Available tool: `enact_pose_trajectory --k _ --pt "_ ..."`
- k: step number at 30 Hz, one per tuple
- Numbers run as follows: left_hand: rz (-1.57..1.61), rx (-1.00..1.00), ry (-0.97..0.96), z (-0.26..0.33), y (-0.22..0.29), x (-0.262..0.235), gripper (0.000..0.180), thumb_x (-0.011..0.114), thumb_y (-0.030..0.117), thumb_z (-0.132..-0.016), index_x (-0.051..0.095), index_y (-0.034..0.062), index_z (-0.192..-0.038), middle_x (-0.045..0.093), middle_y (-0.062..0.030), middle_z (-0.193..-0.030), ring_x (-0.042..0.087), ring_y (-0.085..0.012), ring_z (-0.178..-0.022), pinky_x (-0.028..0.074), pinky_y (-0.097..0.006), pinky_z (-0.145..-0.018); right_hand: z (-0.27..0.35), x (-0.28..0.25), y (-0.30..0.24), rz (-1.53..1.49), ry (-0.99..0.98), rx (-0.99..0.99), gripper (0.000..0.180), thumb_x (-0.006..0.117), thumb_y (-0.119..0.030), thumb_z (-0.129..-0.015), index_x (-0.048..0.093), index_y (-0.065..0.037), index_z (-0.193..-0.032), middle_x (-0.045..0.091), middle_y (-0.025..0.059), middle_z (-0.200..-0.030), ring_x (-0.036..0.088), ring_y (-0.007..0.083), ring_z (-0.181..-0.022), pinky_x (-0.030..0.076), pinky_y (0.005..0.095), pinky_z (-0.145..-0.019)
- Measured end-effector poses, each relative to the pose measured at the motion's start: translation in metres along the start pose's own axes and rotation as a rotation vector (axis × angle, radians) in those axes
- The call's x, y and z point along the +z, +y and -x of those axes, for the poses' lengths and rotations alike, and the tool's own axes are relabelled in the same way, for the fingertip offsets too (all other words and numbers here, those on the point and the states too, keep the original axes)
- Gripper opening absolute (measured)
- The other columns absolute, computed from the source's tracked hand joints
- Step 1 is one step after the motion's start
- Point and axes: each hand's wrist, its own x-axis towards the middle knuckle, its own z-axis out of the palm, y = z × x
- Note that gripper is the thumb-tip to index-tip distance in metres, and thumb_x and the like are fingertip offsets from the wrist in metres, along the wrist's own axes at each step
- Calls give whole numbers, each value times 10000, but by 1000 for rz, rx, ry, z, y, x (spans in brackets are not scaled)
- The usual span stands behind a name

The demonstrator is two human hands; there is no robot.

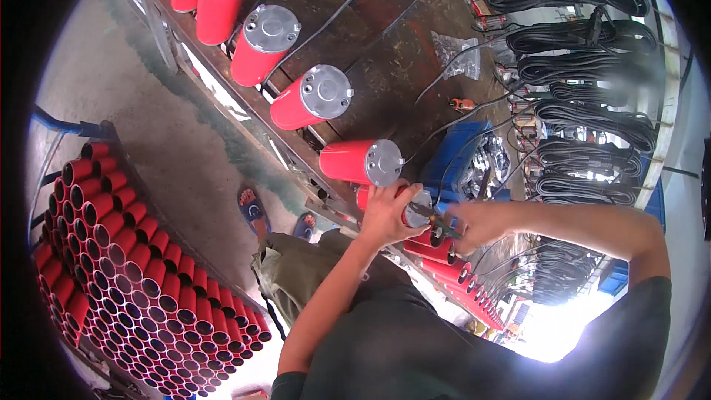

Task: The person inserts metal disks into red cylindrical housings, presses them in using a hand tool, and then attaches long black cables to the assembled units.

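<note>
Left hand [385, 215] wrapped around a red motor cylinder [409, 211], fingers curled over its grey metal end cap, thumb side toward the body. Cylinder lying at the near edge of the worktop [385, 67], partly hidden under the palm. Right hand [478, 224] clenched on a small hand tool [437, 221], looks like pliers with dark handles; tip right at the cap face, just beside the left fingertips. Tool and cap touching or nearly so, can't tell which.

Further along the worktop: row of identical red cylinders with grey caps, nearest one [363, 161] just above the left hand, next [311, 98] and another [264, 43] beyond, each with a black lead trailing across the dark surface. Clear plastic bag [458, 55] of small parts mid-worktop. Blue crate [463, 159] just past the held cylinder, contents unclear. Coiled black cable bundles [585, 59] stacked along the far right side.

Below the hands: line of red tubes [463, 274] lying side by side along the edge. On the floor at left: big stack of open red tubes [126, 267] in a rack, ends facing up. Two sandalled feet [255, 211] on the concrete near the bench.
</note>
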Motion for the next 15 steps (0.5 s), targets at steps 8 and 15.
enact_pose_trajectory --k 8,15 --pt "38 -6 -18 3 -2 1 847 980 375 -590 664 162 -1345 632 -104 -1261 606 -350 -1172 427 -498 -1027 9 -7 -20 -134 -102 126 504 793 -338 -836 598 -43 -1195 668 137 -961 713 285 -895 596 413 -721" --pt "42 -18 -65 4 -4 1 869 976 393 -597 651 159 -1369 621 -106 -1272 596 -342 -1191 399 -509 -1056 -12 -19 -13 -747 -545 180 226 693 -148 -852 614 -12 -1014 611 111 -838 596 174 -665 444 333 -513"
